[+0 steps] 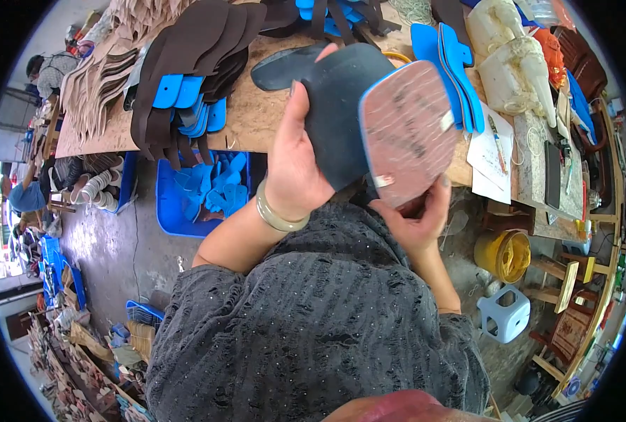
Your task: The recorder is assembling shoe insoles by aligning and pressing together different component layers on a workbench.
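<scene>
Over the near edge of the bench, right above the lap, we have both hands occupied! The left hand (295, 165), pale bangle at the wrist, grips a broad black sheet (337, 109), thumb pressed along its face, fingertips showing over the top. And the right hand (422, 221) has hold of the low end of a pinkish-brown panel (408, 133), pinched between thumb and fingers.

What a look on that panel: rounded corners, bright blue rim, shiny face streaked with pale lines and dark smudges, overlapping the black sheet's right side. That sheet is smooth and matt, with a rounded lobe reaching left.

Across to the wooden workbench (260, 119), scuffed and busy: dark brown cut pieces (186, 46) fanned in a heap, tan pieces (98, 91) farther left, curved blue pieces (457, 77) to the right, and white papers (496, 151) with a pen on top.

Down on the grey floor (116, 250), a blue bin (163, 204) of blue cutouts, a yellow bucket (492, 253) and a pale blue stool (503, 313)
</scene>
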Demonstrator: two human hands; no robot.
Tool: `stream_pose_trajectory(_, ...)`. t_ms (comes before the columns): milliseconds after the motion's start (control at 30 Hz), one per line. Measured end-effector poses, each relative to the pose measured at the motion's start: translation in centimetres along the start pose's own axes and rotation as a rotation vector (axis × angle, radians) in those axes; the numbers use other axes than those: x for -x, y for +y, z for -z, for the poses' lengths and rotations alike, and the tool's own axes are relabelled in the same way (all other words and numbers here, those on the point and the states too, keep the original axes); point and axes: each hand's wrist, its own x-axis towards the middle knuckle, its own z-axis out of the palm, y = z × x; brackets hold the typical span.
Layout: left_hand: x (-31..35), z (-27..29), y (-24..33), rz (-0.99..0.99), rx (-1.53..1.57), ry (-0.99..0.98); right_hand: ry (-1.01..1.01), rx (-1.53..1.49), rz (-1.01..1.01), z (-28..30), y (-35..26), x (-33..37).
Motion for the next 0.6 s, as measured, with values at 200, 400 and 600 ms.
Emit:
stream_pose_trajectory(200,0.5,-0.8,-0.9,-0.04,-0.097,-0.016,0.098,0.096,0.268,-1.8,-1.9,-2.2)
stream_pose_trajectory(400,0.9,-0.4,-0.8,-0.069,-0.095,-0.001,0.096,0.086,0.23,-2.0,-1.6,-2.0)
stream_pose_trajectory(600,1.0,0.1,-0.4,-0.082,-0.094,-0.016,0.066,0.077,0.22,-2.3,-1.6,-2.0)
